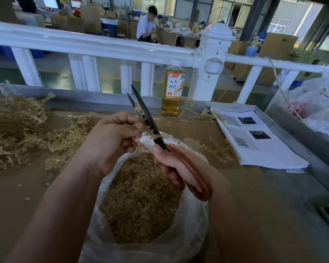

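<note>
**Fingertips close to open blades**

Off to the left of the bag (191,234), a tangled heap of uncut tan sprigs (17,130) lies loose on the table. A sweep of the forearm across it could drag strands into the bag's mouth and mix uncut stock with the trimmed bits.

Above the bag's far rim, the left hand (110,141) has thumb and forefinger curled in a pinch on a short tan strip (141,113), with the other fingers folded under. The strip sits right between the blades of the scissors (160,140), which stand parted, tips pointing up and away from the bag. That is my main worry: the pinching fingertips (138,127) lie just beside the cutting edge, so a cut taken too low could nick skin. A slack pinch could also let the strip twist in the blades, and the piece would come off crooked or fly.

Over the bag's right rim, the right hand (179,168) is wrapped round the reddish-brown handle loops, gripping them. Trimmed bits (141,196) fill the bag. The cut sits near the far rim rather than over the middle, so a snipped piece could well drop outside.

Beyond the bag stands a bottle of amber drink (174,88), and to the right of the bag lies a stack of printed sheets (254,145). A flung offcut could get lost among either.
</note>
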A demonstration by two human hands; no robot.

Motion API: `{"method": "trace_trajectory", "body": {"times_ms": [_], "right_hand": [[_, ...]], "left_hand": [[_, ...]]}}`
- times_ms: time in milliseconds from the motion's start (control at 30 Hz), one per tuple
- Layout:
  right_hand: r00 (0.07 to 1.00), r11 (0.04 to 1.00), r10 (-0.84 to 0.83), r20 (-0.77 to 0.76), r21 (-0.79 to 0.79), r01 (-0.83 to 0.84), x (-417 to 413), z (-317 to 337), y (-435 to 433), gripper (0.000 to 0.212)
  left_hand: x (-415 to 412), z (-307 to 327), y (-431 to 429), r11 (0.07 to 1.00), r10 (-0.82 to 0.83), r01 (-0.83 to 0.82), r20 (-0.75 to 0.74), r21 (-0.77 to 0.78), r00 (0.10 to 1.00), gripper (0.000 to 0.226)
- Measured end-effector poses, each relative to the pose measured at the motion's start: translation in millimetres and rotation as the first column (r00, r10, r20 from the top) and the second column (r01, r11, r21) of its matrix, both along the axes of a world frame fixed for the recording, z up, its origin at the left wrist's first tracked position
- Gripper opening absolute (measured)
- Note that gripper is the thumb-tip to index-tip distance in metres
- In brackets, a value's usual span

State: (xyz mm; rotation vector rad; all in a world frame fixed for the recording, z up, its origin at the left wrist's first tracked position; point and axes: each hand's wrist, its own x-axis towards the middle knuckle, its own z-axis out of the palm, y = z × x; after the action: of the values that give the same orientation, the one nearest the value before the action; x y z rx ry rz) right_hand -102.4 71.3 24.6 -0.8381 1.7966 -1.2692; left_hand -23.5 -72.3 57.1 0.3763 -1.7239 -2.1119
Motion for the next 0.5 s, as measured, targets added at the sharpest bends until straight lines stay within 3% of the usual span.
{"method": "trace_trajectory", "body": {"times_ms": [167, 300, 500], "right_hand": [[0.999, 1.000, 0.010, 0.033, -0.013, -0.009, 3, 6, 3, 0.055], [0.999, 1.000, 0.022, -0.040, 0.016, -0.022, 5, 14, 5, 0.041], [0.992, 0.999, 0.011, -0.126, 0.049, -0.005, 8, 19, 4, 0.039]], "left_hand": [[-1, -1, 2, 0.999, -0.002, 0.002, -0.005, 0.034, 1.000, 0.024], [-1, -1, 2, 0.999, 0.003, -0.002, -0.014, 0.051, 1.000, 0.024], [-3, 0, 3, 0.998, 0.036, -0.036, 0.004, 0.049, 0.999, 0.031]]}}
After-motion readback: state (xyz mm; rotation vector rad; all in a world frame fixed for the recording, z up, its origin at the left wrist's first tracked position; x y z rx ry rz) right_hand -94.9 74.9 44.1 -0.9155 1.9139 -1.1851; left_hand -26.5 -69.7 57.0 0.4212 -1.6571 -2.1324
